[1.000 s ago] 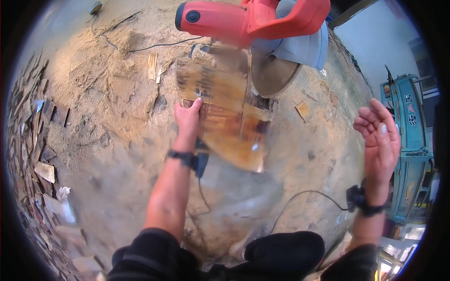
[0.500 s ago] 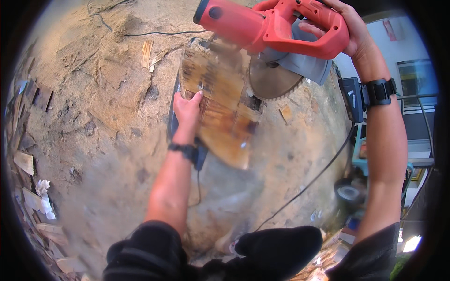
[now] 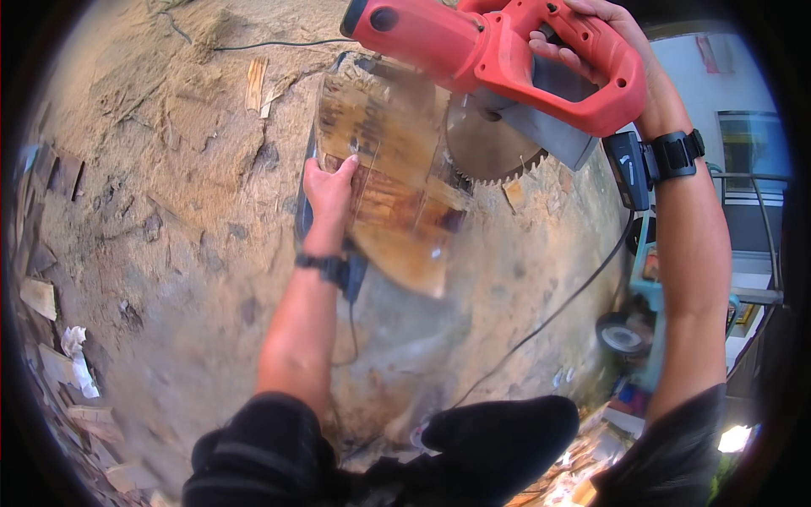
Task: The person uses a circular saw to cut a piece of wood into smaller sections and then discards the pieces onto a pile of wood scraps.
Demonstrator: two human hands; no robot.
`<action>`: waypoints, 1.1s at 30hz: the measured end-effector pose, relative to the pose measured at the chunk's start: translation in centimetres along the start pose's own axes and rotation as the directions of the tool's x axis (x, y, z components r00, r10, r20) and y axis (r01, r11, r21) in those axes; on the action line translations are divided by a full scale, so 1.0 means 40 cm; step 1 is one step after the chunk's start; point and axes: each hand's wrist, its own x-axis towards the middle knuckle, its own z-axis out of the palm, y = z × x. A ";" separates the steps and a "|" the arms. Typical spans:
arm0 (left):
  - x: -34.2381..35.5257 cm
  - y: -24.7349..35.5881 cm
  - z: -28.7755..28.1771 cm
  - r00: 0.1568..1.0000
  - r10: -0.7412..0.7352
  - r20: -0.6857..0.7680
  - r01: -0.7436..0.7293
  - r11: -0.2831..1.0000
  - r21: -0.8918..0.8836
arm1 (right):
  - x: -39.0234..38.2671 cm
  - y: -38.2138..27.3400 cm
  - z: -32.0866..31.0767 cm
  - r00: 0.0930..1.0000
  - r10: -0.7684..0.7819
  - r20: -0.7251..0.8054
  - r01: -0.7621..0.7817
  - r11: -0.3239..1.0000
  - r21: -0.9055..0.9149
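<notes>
My right hand [image 3: 635, 42] is closed round the loop handle of a red circular chop saw [image 3: 557, 93] at the upper right. Below its grey guard, the round toothed blade [image 3: 486, 148] reaches down beside the right edge of a stained wooden board [image 3: 397, 203]. Across the board run darker bands and thin lines. My left hand [image 3: 328, 196] grips the board's left edge, thumb on top; its other fingers are mostly hidden. A dark base shows at the board's left side. Whether the blade touches the wood I cannot tell.
Sawdust and wood scraps cover the ground [image 3: 186, 211]; more offcuts [image 3: 38, 297] lie along the left. A black cable [image 3: 557, 313] trails from my right wrist device [image 3: 629, 169]. At the right stand a wheel [image 3: 623, 334] and a metal frame. Another cord runs behind the board.
The saw's handle and guard have come down and slightly right with my right hand. My left hand keeps its grip on the board, shifting only slightly in view.
</notes>
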 end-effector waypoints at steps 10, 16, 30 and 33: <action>0.015 -0.024 -0.005 0.999 -0.004 -0.040 0.005 1.000 0.023 | -0.014 0.002 0.026 0.997 -0.063 -0.047 0.064 0.998 0.012; 0.009 -0.012 -0.002 0.999 0.043 0.000 -0.043 0.997 0.071 | 0.001 -0.018 -0.012 0.997 -0.045 -0.059 0.049 0.996 0.069; 0.011 -0.017 -0.015 0.999 0.030 -0.012 -0.028 0.991 0.134 | 0.014 0.003 -0.054 0.997 0.019 0.068 -0.018 1.000 -0.005; 0.014 -0.017 -0.020 1.000 0.025 -0.011 -0.022 0.985 0.171 | 0.006 0.025 -0.060 0.997 -0.062 0.039 0.063 0.998 -0.021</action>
